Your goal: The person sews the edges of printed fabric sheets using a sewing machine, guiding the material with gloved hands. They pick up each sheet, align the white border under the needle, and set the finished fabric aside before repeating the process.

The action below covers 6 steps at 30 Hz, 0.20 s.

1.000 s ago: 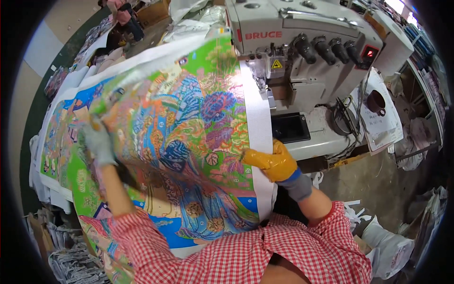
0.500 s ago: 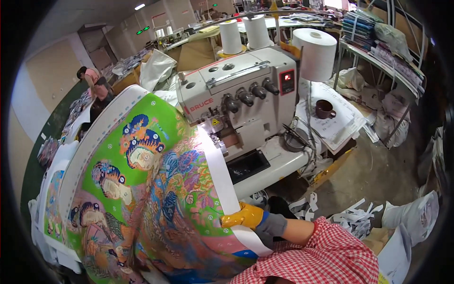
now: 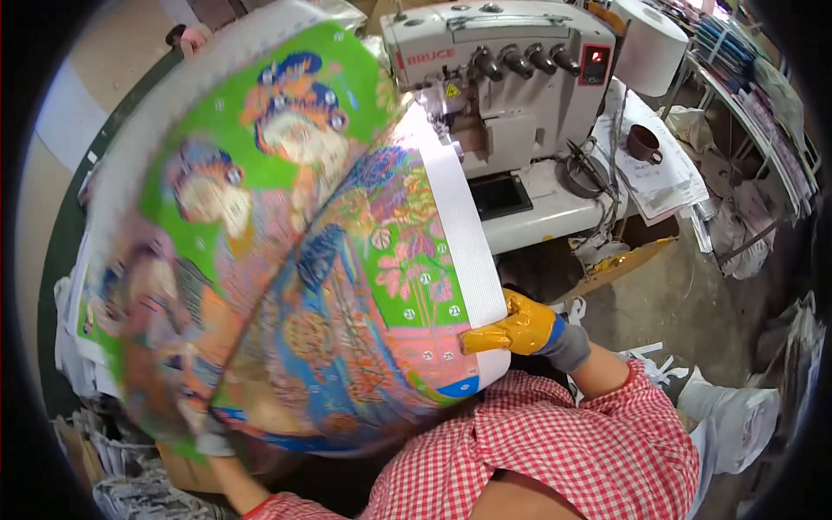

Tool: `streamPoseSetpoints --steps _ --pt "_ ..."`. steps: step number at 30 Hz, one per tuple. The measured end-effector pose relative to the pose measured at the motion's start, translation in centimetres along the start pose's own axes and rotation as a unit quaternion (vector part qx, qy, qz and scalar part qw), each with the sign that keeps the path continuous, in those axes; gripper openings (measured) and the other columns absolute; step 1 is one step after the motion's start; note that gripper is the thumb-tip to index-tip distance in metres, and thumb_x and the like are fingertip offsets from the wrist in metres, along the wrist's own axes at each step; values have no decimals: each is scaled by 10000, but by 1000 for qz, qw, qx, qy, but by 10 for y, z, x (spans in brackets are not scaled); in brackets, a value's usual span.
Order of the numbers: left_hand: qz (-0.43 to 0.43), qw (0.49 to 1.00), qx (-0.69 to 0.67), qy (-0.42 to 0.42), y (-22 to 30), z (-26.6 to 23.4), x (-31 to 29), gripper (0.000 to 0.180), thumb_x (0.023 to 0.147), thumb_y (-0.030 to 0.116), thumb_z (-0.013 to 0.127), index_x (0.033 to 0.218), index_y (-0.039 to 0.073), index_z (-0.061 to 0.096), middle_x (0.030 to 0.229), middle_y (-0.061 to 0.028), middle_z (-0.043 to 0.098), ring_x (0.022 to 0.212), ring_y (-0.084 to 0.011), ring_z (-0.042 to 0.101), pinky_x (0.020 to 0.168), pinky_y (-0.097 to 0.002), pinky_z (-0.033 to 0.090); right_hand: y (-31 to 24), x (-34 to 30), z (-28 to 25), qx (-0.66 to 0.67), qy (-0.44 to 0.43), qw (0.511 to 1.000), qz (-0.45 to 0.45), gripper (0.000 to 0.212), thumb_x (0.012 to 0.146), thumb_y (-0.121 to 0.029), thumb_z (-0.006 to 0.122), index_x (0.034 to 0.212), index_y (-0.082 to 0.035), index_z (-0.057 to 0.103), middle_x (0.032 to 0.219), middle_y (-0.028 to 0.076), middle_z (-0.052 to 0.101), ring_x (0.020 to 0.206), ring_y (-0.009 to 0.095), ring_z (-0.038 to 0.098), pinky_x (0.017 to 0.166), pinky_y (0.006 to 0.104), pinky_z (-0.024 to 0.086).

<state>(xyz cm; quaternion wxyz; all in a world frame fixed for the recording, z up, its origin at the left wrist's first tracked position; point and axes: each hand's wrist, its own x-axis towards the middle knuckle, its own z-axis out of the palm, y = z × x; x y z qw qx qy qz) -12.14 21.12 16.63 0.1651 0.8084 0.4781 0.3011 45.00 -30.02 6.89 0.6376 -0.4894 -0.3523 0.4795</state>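
Note:
A large printed embroidery canvas (image 3: 325, 269), with colourful figures on green and a white border, spreads across my front. Its upper right edge lies at the needle area of a pale overlock sewing machine (image 3: 511, 87). My right hand (image 3: 516, 328), in a yellow-coated glove, is closed on the canvas's white right border near the lower corner. At the lower left my left hand (image 3: 206, 426) is at the canvas's near edge. Motion smears it, and its fingers cannot be made out. The left part of the canvas is lifted and blurred.
A white thread cone (image 3: 650, 43) stands right of the machine. A brown mug (image 3: 643, 143) rests on papers at the right. Folded stacks (image 3: 737, 56) fill a rack at the far right. White cloth scraps (image 3: 663, 368) lie low right. Another person (image 3: 192, 39) is at the far left.
The view has shifted down and left. My left hand has come into view at the lower left, and the canvas's left side is swinging. My right hand still grips the right border.

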Motion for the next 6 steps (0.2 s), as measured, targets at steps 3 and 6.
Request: streamPoseSetpoints --steps 3,6 --pt "198 955 220 -21 223 163 -3 437 806 256 501 1110 -55 457 1035 -215 541 942 -284 535 822 -330 419 2 4 -14 56 66 996 21 469 702 -79 688 1118 -2 486 1008 69 591 901 130 556 803 270 441" --pt "81 877 473 16 163 111 0 416 806 248 459 1112 -35 464 1106 -205 515 1010 -262 516 859 -315 398 9 13 18 211 -41 976 -22 305 766 -38 620 1057 -2 539 963 57 601 850 100 556 739 243 454"
